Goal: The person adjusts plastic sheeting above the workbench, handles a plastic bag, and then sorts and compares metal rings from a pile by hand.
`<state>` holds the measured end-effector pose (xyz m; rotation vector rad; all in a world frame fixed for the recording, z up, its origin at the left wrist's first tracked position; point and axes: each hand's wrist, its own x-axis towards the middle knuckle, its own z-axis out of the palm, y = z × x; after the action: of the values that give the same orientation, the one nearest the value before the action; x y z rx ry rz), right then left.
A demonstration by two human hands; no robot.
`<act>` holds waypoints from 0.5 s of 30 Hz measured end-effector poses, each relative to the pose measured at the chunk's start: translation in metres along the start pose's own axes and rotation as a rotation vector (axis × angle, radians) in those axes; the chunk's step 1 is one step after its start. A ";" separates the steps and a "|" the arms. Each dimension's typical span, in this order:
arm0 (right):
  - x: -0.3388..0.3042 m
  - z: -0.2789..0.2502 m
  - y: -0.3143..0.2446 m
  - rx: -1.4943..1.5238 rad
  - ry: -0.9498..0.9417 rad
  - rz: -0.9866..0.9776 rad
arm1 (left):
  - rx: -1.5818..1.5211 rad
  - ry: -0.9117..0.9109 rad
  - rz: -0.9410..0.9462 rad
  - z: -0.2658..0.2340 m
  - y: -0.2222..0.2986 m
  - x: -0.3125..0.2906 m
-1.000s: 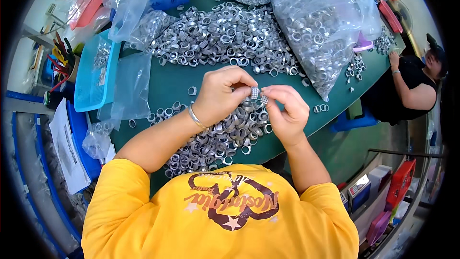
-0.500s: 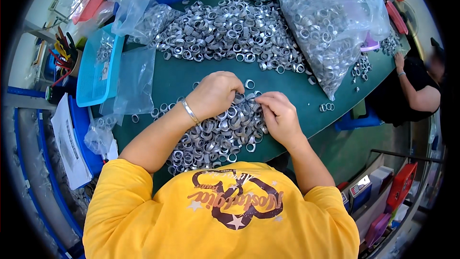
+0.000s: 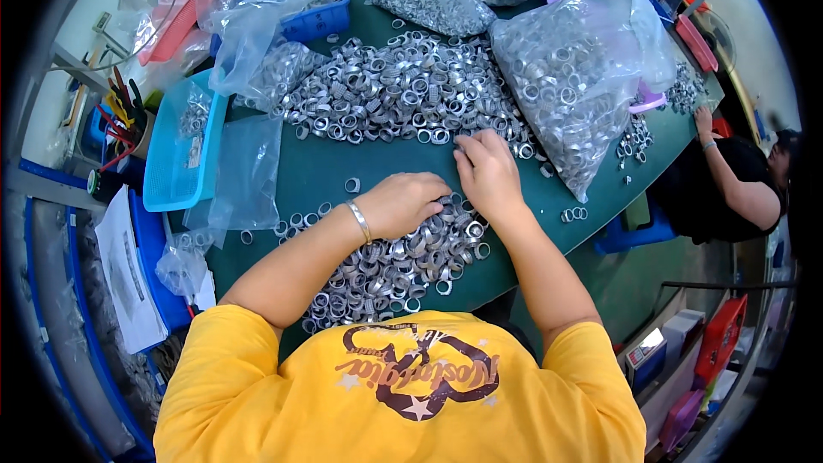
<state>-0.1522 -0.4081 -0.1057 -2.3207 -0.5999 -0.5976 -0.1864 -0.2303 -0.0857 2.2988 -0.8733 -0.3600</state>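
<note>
Many silver-grey metal rings lie in a near heap [image 3: 390,266] and in a larger far heap [image 3: 403,86] on the green table. My left hand [image 3: 399,206] rests at the top edge of the near heap, fingers curled and closed at a ring [image 3: 445,200] by their tips. At the lower edge of the far heap is my right hand [image 3: 490,173], its fingers bent together. Whatever is between those right fingertips is too small to make out. One loose ring [image 3: 352,185] lies above my left wrist, which wears a metal bangle [image 3: 359,221].
A clear bag of rings [image 3: 561,90] leans at right of the far heap. On the left are a turquoise basket [image 3: 177,195] and a flat plastic bag [image 3: 247,173]. A blue bin [image 3: 321,24] stands behind. Another person [image 3: 729,180] sits at the table's right side.
My right hand has moved away from my left, up to the far heap. The left hand has lowered slightly onto the near heap. The view has shifted a little.
</note>
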 end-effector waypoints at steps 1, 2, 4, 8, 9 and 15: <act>0.004 0.002 0.002 0.001 0.005 -0.004 | 0.006 0.002 0.001 -0.001 0.001 0.000; 0.007 0.003 0.003 -0.093 -0.056 -0.007 | -0.010 0.008 -0.008 -0.002 0.001 -0.001; 0.008 0.005 0.004 -0.197 -0.096 -0.044 | -0.041 0.023 -0.027 -0.001 0.002 -0.001; 0.001 0.004 0.012 -0.221 -0.098 -0.087 | -0.052 0.034 -0.044 0.000 0.001 -0.001; 0.000 0.001 0.012 -0.188 -0.087 -0.050 | -0.052 0.036 -0.041 -0.001 0.001 -0.001; -0.004 -0.011 0.010 -0.184 -0.121 -0.019 | -0.051 0.049 -0.039 0.000 -0.001 -0.002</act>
<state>-0.1522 -0.4230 -0.1053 -2.5404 -0.6476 -0.5435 -0.1872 -0.2281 -0.0860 2.2702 -0.7874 -0.3382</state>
